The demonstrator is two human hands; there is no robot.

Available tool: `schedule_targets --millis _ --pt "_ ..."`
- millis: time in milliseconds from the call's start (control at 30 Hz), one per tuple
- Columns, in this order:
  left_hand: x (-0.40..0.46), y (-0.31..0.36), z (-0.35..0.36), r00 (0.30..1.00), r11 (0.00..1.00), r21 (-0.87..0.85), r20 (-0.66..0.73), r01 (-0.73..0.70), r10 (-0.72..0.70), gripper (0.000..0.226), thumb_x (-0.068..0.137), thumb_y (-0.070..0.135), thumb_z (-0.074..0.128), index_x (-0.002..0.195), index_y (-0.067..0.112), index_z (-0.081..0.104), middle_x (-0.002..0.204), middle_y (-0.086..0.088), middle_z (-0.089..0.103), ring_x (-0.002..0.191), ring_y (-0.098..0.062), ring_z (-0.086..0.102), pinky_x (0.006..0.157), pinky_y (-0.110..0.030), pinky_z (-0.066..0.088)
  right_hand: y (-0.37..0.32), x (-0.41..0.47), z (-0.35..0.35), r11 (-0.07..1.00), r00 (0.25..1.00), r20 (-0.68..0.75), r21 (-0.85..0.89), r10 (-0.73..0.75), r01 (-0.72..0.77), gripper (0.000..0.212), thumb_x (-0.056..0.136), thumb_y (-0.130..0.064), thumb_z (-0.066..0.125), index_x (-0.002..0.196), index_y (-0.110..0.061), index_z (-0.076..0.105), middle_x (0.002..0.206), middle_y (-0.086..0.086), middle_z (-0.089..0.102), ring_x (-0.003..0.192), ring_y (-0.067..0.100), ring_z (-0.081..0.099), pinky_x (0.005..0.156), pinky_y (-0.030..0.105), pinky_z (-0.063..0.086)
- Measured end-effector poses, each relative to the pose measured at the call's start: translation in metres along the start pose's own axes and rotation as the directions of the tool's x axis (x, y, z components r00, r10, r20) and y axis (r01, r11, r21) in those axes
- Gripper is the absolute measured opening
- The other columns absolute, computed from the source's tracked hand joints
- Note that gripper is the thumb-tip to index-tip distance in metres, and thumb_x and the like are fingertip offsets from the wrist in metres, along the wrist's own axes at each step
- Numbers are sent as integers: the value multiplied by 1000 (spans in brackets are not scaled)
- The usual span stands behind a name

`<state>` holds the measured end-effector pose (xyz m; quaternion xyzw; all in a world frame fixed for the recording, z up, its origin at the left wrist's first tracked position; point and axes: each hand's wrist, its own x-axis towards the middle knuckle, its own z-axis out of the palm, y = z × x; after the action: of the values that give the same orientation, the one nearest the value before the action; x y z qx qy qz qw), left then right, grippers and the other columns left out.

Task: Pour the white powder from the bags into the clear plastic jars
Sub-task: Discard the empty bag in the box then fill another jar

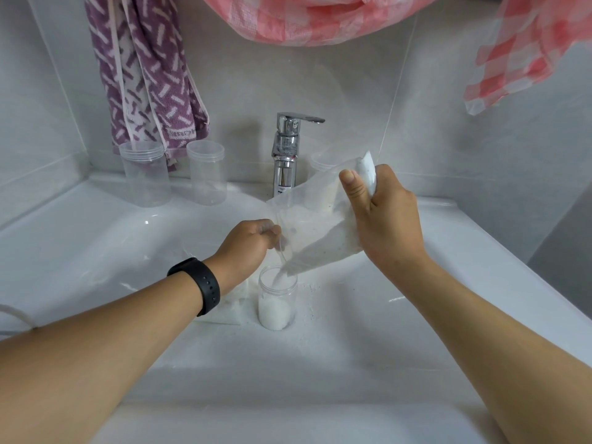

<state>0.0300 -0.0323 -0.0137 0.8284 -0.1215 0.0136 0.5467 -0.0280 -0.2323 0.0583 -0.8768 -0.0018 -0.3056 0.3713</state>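
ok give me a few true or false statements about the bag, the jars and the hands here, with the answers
1. The right hand grips the raised end of the bag. True.
2. The jar in the sink is full to the rim. False: powder fills only its lower part.
3. Two empty jars stand left of the tap. True.
4. The left hand lies flat on the sink. False: it pinches the bag's edge near the mouth.
5. The bag's low corner points into the jar in the sink. True.
6. A blue towel hangs behind the jars. False: the towel is purple with pale marks.
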Motion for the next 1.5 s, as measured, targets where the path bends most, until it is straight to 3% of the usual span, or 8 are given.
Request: schedule_targets --millis 433,1500 --pt "-2 2 0 1000 1000 -7 11 3 -3 34 104 18 48 96 -8 69 68 24 67 86 -12 57 79 -19 41 -1 -1 -2 1000 1000 -12 26 -7 7 52 88 -74 36 75 -24 32 66 -3 43 59 15 39 53 35 29" --pt "-2 3 -1 1000 1000 -7 6 10 -10 31 103 14 48 95 -9 68 68 23 67 83 -10 55 80 -21 41 -4 -2 -2 997 999 -21 68 -29 31 45 98 -64 44 74 -28 30 62 -7 38 56 13 35 52 31 27"
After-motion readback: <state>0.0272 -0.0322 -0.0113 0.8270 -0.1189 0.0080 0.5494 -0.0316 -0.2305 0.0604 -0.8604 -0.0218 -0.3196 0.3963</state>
